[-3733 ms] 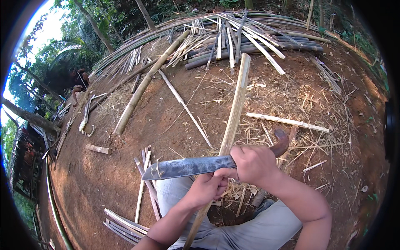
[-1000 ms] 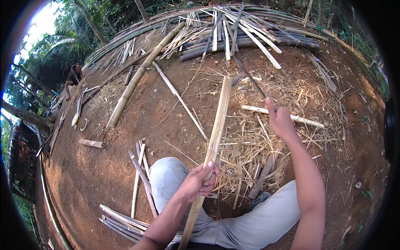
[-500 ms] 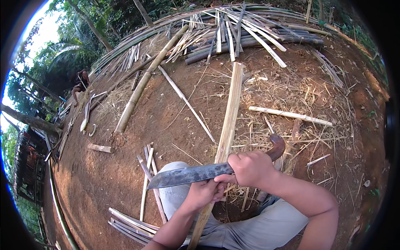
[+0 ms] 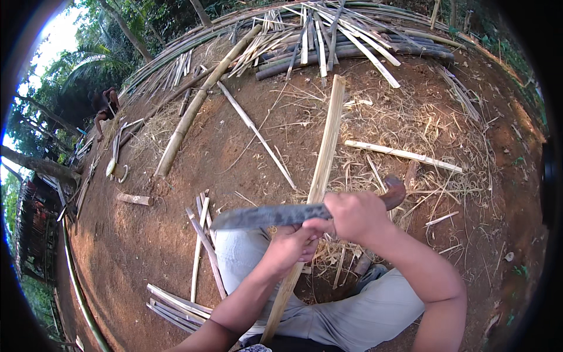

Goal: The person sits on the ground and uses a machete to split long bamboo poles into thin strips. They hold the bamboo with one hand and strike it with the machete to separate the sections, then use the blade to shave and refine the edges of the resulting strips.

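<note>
Tan bamboo strip (image 4: 326, 144); grey-bladed knife (image 4: 267, 217)

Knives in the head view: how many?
1: a long, brown-handled, dark-bladed metal knife in the right hand, crossing in front of the pale split-bamboo strip in the left hand. Others may be hidden.

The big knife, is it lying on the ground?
No, the right grip holds the big knife by its curved brown handle, with the blade across the long pale strip.
</note>
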`<state>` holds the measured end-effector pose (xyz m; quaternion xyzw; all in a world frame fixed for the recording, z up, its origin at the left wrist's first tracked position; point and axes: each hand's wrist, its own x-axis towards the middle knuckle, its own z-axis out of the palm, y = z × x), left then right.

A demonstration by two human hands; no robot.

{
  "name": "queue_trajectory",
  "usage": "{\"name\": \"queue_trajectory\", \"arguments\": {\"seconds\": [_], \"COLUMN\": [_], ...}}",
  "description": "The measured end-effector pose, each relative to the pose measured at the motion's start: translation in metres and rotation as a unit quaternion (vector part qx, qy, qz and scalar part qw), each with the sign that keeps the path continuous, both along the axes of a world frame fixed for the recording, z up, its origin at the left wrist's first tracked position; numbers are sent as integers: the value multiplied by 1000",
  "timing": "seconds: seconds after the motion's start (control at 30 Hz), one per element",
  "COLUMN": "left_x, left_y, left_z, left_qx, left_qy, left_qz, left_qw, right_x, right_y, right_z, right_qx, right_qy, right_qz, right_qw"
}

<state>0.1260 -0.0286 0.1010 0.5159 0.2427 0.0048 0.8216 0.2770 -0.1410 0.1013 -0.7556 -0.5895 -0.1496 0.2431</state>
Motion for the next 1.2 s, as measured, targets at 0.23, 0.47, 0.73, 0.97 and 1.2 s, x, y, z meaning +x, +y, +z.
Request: {"name": "queue_trajectory", "arguments": {"seconds": [0.23,0.47,0.73,0.97,1.2], "left_x": [-15,-20,-19,-23,-28], "left_y": [-20,-40,-28,-30,-28], "left_z": [-7,-14,-1,-14,-23], "left_qx": [222,298,376,360,297], "left_qy": [-10,-51,-20,-34,-36], "left_qz": [16,37,44,56,35], "left_qw": [975,952,925,931,954], "right_x": [-2,60,84,42,43], "right_y": [-2,-1,-2,10,12], "right_z": [-11,2,-11,-20,-7], "right_qx": [6,4,27,30,21], "right_qy": [-20,53,-10,-3,-26], "right_qz": [34,-128,-127,-25,-30], "right_qw": [999,990,991,999,999]}}
